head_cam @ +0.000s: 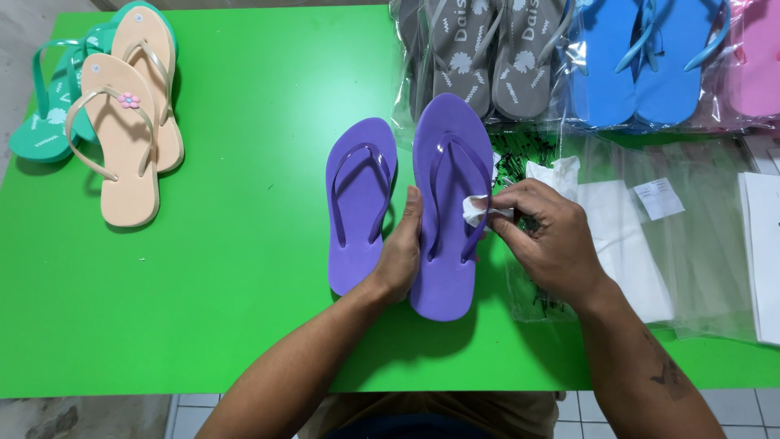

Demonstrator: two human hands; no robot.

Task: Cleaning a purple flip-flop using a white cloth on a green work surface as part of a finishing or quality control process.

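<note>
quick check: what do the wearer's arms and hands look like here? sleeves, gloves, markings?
Both arms are bare to the frame edge: no sleeves, gloves, rings or watch visible. The left hand is unmarked. The right hand is also bare; its forearm carries a dark tattoo near the elbow.

A bright green tabletop [244, 268] carries 2 peach foam flip-flops [134, 122] at its left end, one with a small pink flower on the strap, lying over 2 teal flip-flops [41, 134]. Along the far edge sit bagged grey flip-flops [487, 49], bagged blue flip-flops [634, 65] and bagged pink flip-flops [756, 57]. Clear empty plastic bags [699, 244] lie at the right, near white paper sheets [764, 252].
</note>
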